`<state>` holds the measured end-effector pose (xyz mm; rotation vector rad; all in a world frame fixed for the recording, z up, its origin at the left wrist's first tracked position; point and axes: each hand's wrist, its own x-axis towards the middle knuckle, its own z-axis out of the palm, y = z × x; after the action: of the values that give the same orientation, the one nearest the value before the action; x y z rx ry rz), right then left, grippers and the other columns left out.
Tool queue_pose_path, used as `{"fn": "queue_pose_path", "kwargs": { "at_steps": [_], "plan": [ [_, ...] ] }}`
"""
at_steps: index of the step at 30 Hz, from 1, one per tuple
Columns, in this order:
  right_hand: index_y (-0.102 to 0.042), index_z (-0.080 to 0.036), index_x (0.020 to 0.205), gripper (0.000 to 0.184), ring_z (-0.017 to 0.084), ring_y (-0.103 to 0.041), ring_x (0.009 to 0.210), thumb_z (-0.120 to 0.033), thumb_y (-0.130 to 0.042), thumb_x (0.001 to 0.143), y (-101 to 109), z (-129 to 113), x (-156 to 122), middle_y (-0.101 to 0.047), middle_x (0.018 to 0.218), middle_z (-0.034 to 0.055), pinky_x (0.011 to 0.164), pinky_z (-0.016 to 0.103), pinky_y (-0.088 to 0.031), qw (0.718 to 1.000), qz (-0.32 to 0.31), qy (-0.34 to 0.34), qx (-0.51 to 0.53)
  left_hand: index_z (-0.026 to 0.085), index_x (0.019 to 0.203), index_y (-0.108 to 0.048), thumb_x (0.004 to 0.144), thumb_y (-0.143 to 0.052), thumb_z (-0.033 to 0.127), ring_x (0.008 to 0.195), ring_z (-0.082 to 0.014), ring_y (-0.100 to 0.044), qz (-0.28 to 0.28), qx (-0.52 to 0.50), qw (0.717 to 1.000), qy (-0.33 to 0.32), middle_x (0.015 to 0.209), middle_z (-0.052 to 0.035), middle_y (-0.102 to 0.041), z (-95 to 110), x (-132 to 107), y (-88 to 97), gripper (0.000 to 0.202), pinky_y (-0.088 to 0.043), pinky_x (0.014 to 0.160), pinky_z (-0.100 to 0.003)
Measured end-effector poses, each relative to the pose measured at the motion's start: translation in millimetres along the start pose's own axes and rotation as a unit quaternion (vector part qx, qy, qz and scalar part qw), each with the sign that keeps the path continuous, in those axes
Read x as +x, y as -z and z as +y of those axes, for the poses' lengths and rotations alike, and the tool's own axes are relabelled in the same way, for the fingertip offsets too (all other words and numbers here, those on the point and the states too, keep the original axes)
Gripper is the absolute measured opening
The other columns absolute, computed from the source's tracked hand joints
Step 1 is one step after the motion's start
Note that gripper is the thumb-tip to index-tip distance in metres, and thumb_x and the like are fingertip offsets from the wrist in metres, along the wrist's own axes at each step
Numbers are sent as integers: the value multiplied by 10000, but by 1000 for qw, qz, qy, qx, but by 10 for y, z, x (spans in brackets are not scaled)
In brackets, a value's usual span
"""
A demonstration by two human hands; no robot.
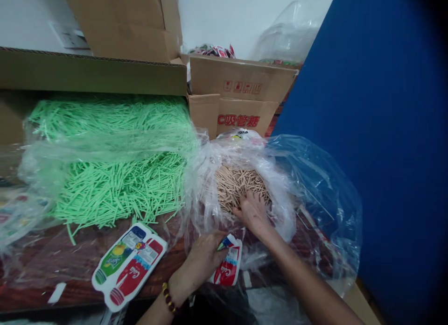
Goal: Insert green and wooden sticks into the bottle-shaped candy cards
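My left hand [206,253] is closed around the upper part of a bottle-shaped cola packet [228,270], printed red, blue and white. A beaded bracelet circles that wrist. Ahead of it, my right hand [252,212] reaches into a heap of thin tan sticks [229,185] lying in a clear plastic bag [285,194]. Its thumb is apart from the fingers, whose tips touch the heap; no stick shows in its grasp. Left of my hands, a flat packet [130,265] printed with a green and a red bottle lies on the dark red tabletop [80,257].
Bright green straws [122,189] fill a large plastic-lined carton on the left. Behind the tan sticks stands a cardboard box [241,84] with red lettering. A blue panel [381,143] rises on the right. Loose plastic film spreads over the table.
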<state>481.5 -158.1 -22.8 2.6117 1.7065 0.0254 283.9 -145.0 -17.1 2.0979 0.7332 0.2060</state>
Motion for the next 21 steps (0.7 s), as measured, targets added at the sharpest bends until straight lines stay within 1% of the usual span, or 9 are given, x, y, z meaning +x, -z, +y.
{"fn": "queue_pose_path", "kwargs": {
  "at_steps": [1,3,5,7,10,13,16,18,21],
  "plan": [
    [-662,-135,1026,346,323,-491,1067,-404,-584,821,-16,-15,4,-576,1124,177,892,404,-367,1000,0,-6,-1,181,1069,-691,811,-547,171,1002,-269,-640,1,-5,1000,1,1082,-109,-710,-11,-8,7,295,-455,895,-359],
    [-660,-124,1027,331,317,-494,1065,-368,-580,819,-45,-35,4,-574,1131,181,887,400,-367,1000,-4,-17,2,176,975,-710,804,-539,161,911,-254,-656,0,-17,1000,2,971,-94,-729,-17,-11,24,243,-466,811,-321],
    [-661,-120,1016,326,317,-501,1057,-368,-548,838,-69,-42,-7,-576,1126,180,878,405,-367,1000,-8,-25,9,172,894,-713,796,-535,153,843,-238,-658,-2,-23,1000,0,901,-83,-730,-17,-8,36,204,-460,750,-294],
    [-662,-122,1003,349,322,-501,1053,-404,-521,856,-84,-54,-20,-579,1111,177,871,414,-365,1000,-7,-27,12,173,892,-709,793,-535,150,838,-234,-655,0,-23,1000,-4,895,-79,-728,-22,-10,38,202,-450,752,-290],
    [-654,-114,1027,394,331,-486,1070,-442,-543,839,-89,-102,-20,-570,1121,190,879,423,-351,1000,-3,-29,8,180,937,-704,801,-528,153,865,-234,-654,7,-32,999,-8,927,-79,-726,-28,-25,30,223,-446,770,-289],
    [-650,-112,1053,357,324,-485,1080,-376,-537,840,-67,-116,5,-561,1143,196,889,411,-342,999,-19,-35,11,178,929,-703,806,-524,164,852,-237,-655,6,-40,999,-6,916,-83,-727,-18,-40,32,218,-446,754,-288],
    [-653,-123,1055,323,313,-500,1068,-314,-469,868,-31,-28,20,-570,1144,186,869,401,-348,998,-53,-30,26,179,911,-706,799,-527,159,865,-243,-652,7,-32,999,-5,921,-82,-726,-4,-47,44,212,-441,775,-300],
    [-654,-127,1046,319,313,-502,1059,-290,-436,880,-14,45,14,-578,1131,177,861,409,-346,998,-56,-25,30,177,898,-704,795,-526,150,854,-235,-649,6,-30,999,-8,920,-75,-722,-3,-49,46,207,-440,768,-294],
    [-655,-110,1023,299,332,-478,1072,-283,-471,863,-21,81,2,-576,1130,194,883,436,-318,998,-46,-10,32,176,915,-698,803,-535,160,862,-225,-644,2,-34,999,-12,929,-64,-717,-21,-53,37,199,-439,775,-283]
  ]
}}
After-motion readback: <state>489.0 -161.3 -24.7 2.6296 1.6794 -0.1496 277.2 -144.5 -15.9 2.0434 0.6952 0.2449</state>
